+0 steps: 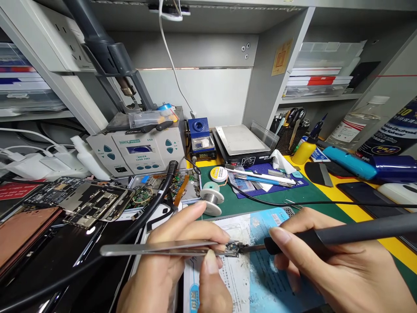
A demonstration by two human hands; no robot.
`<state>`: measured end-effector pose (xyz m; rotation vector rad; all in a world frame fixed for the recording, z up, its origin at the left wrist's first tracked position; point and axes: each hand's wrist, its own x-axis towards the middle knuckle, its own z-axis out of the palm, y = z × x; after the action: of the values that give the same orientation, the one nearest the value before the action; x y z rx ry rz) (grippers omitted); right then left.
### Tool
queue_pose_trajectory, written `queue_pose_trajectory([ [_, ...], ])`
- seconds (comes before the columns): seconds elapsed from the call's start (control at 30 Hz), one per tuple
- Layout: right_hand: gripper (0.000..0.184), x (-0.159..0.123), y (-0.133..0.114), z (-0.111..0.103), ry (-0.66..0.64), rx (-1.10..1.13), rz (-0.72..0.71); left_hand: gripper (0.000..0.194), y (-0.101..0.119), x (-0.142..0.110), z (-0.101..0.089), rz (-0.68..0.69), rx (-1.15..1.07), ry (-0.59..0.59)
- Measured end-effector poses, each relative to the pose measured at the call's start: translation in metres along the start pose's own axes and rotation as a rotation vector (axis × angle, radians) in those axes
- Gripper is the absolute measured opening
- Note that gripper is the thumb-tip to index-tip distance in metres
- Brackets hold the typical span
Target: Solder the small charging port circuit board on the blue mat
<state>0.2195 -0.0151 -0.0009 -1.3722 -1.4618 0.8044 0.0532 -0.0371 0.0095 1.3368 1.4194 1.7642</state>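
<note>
My left hand [182, 252] pinches metal tweezers [143, 249] between thumb and fingers. Their tips reach a small dark circuit board piece [233, 248] above the paper sheet [224, 269]; whether they grip it I cannot tell. From the right, my right hand [319, 256] grasps a soldering iron [355, 232] by its black handle. The iron's thin tip touches or nearly touches the board piece's right edge. Beneath both hands, the white and blue sheet carries small dark specks.
A solder spool [211, 200] stands just beyond my left hand. Phone boards [87, 202] and phone parts crowd the left. A hot air station [140, 150] and a heating plate [243, 141] stand at the back. A black cable [276, 202] crosses the green mat [312, 191].
</note>
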Motion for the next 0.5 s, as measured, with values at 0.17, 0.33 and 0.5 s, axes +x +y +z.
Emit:
queue_pose_trajectory([
  [0.17, 0.040, -0.0013, -0.0017, 0.0019, 0.036, 0.027, 0.063, 0.030, -0.0023, 0.0050, -0.0042, 0.055, 0.014, -0.043],
  [0.33, 0.039, -0.0013, -0.0021, 0.0018, 0.048, 0.029, 0.071, 0.033, -0.0059, 0.0071, -0.0075, 0.102, 0.018, -0.088],
  [0.5, 0.039, -0.0006, -0.0018, 0.0014, 0.035, 0.043, 0.076, 0.032, -0.0094, 0.0028, -0.0069, 0.075, 0.054, -0.035],
])
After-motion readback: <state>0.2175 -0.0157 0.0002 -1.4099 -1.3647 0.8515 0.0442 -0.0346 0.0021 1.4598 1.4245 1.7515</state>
